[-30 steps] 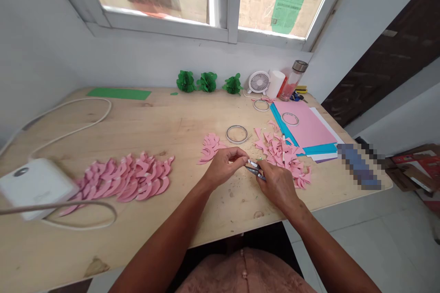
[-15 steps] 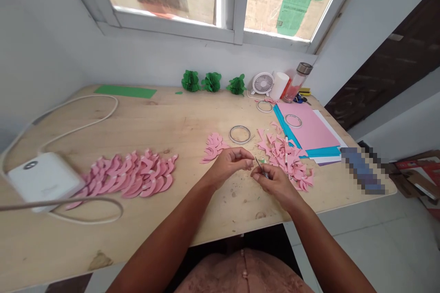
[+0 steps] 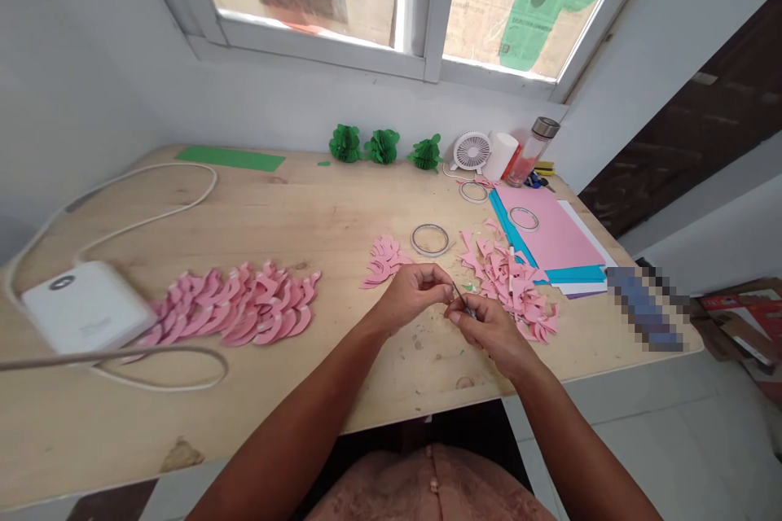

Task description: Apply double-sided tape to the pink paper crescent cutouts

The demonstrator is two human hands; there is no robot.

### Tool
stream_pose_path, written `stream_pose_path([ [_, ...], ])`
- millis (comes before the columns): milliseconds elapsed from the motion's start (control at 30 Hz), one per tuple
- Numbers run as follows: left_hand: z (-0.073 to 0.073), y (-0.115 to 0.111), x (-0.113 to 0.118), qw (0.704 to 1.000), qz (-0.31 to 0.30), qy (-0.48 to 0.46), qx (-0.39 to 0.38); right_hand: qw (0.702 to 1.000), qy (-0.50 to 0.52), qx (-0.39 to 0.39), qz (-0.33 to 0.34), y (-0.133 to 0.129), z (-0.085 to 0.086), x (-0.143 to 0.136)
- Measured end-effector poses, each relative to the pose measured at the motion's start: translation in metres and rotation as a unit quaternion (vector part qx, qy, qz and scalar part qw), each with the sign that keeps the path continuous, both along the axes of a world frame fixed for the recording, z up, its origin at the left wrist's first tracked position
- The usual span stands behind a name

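Observation:
My right hand (image 3: 485, 321) is closed around a thin dark metal tool (image 3: 463, 300); its narrow end points toward my left hand, and I cannot make out its exact kind. My left hand (image 3: 419, 293) is pinched, thumb against fingers, close to the tool's tip; anything between those fingers is too small to see. Just behind the left hand lies a small group of curved pink paper pieces (image 3: 384, 256). Pink paper scraps (image 3: 513, 281) are heaped beyond the right hand. A larger spread of curved pink pieces with pale spots (image 3: 269, 309) lies to the left.
A tape roll (image 3: 430, 240) lies behind my hands. Pink sheets (image 3: 562, 232) are stacked at right. Green paper balls (image 3: 382, 146), a small fan (image 3: 472, 151) and a bottle (image 3: 533, 151) line the back. A white power bank (image 3: 89, 309) with a cable (image 3: 152, 212) sits left.
The camera view has shifted slightly, moving the scene a little to the right. Both hands stay close together, and the right hand's tool has tilted slightly toward the left fingers.

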State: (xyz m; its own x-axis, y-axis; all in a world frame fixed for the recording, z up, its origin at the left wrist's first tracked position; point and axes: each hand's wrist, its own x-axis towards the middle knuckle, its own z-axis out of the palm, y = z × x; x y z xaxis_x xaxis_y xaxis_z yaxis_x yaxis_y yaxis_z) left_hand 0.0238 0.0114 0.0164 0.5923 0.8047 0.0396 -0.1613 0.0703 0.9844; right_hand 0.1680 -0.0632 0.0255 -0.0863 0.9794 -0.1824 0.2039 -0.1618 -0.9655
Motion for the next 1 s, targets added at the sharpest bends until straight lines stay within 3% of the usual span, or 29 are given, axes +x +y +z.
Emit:
stream_pose_path([
  [233,-0.002,0.003,0.001,0.998,0.053,0.017,0.006,0.974,-0.202,0.098,-0.024,-0.001,-0.001,0.002],
  [400,0.000,0.004,0.001,0.994,0.094,-0.030,-0.037,0.920,-0.366,0.136,-0.046,-0.002,-0.004,0.005],
  [633,0.000,0.003,0.002,0.995,0.083,-0.023,-0.043,0.833,-0.531,0.148,-0.039,-0.002,-0.008,0.005],
  [800,-0.002,0.003,0.003,0.997,0.059,0.020,-0.038,0.786,-0.601,0.141,-0.031,0.000,-0.005,0.006],
  [1000,-0.010,0.003,0.006,0.998,0.050,0.037,-0.013,0.782,-0.610,0.129,-0.002,0.003,-0.002,0.006],
])
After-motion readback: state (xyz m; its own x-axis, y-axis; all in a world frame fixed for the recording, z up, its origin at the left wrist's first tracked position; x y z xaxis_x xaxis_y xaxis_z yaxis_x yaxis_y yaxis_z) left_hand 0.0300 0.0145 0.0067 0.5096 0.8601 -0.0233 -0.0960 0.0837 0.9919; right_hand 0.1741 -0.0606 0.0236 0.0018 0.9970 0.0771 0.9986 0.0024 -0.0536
